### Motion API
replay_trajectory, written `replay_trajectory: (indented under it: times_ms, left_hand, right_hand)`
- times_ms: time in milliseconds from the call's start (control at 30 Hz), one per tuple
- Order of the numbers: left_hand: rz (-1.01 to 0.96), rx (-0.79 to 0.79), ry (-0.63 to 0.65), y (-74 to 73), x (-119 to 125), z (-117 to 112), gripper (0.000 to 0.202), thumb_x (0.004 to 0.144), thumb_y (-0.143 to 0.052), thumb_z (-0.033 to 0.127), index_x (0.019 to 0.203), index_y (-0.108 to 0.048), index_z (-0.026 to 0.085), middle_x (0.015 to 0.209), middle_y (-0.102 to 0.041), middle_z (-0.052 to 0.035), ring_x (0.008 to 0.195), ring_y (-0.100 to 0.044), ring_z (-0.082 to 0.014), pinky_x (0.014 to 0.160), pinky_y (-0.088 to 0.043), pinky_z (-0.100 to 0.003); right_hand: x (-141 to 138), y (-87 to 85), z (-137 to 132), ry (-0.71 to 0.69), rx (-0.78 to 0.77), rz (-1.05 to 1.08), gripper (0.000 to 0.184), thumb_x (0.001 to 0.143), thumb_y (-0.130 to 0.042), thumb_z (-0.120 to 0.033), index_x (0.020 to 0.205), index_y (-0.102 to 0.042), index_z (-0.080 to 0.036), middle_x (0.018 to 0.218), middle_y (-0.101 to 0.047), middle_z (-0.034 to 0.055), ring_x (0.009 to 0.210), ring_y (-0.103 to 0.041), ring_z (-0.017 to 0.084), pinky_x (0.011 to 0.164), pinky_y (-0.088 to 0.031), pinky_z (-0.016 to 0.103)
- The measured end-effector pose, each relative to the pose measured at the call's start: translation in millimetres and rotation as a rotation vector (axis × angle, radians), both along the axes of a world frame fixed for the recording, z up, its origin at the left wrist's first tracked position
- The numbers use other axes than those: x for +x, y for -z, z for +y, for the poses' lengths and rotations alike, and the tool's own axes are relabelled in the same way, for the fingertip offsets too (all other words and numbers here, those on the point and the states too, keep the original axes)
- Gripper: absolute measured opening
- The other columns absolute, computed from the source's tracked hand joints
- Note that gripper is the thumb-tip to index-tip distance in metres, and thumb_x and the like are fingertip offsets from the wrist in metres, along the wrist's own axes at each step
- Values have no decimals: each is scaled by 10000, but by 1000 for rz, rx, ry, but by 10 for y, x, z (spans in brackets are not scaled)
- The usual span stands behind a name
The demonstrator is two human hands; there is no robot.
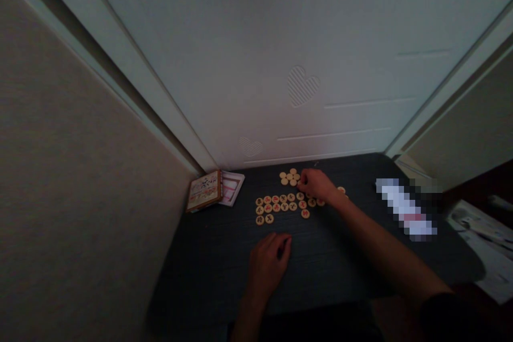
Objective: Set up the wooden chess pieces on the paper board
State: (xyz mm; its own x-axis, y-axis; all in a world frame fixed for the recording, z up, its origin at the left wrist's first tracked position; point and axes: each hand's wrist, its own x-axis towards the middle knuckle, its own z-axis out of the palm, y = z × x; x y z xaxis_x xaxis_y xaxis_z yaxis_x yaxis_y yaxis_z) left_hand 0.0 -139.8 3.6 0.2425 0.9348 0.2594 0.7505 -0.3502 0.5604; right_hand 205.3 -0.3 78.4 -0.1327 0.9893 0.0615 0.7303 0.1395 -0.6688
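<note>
Round wooden Chinese chess pieces with red and black characters lie in rows, among them a black-marked piece and a red-marked piece. Behind them is a small cluster of pieces with blank sides up, such as a blank piece. My right hand reaches over the right part of the rows, its fingertips pinched on a piece at the cluster's right edge. The hand and forearm cover some pieces beneath. My left hand rests on the table in front of the rows, fingers curled, with nothing visible in it.
The dark table stands against a white door panel with raised hearts. A decorated box overlaps a white-and-pink box-like item at the back left. A blurred-out bright object lies at the right. A beige wall borders the left.
</note>
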Motion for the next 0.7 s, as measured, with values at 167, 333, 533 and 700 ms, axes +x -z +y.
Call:
replay_trajectory:
  times_ms: [167, 333, 533, 700]
  left_hand:
    - [-14, -12, -18, -1, -9, -4, 176, 978, -563, 264, 1030, -731, 250, 858, -727, -18, 792, -691, -180, 738, -532, -300]
    - [-99, -96, -41, -19, 53, 5, 186, 971, -583, 290, 1102, -714, 273, 885, -745, -4, 788, -698, -175, 762, -546, -305]
    - [-270, -237, -44, -118, 242, 56, 257, 982, -580, 345, 1217, -660, 278, 1009, -768, -1, 880, -715, -172, 838, -560, -308]
    - [-309, -226, -5, -77, 266, 76, 213, 973, -598, 377, 1106, -704, 249, 992, -770, -22, 860, -711, -181, 828, -562, -315]
  right_hand:
    - [113, -6, -225, -74, -31, 100, 327, 991, -619, -360, 1270, -609, -190, 1292, -623, 92, 1075, -653, 227, 910, -571, 434]
    - [204, 312, -809, -220, -168, 474, 259, 941, -664, -359, 1168, -667, -235, 1053, -705, 38, 880, -681, 158, 815, -579, 305]
    - [151, 669, -1301, -83, -324, 759, 314, 886, -722, -433, 1125, -680, -234, 939, -729, 19, 866, -692, 170, 813, -561, 297]
    - [45, 631, -1307, -144, -333, 802, 316, 910, -681, -488, 1116, -693, -248, 1065, -748, 46, 1003, -704, 213, 931, -558, 361]
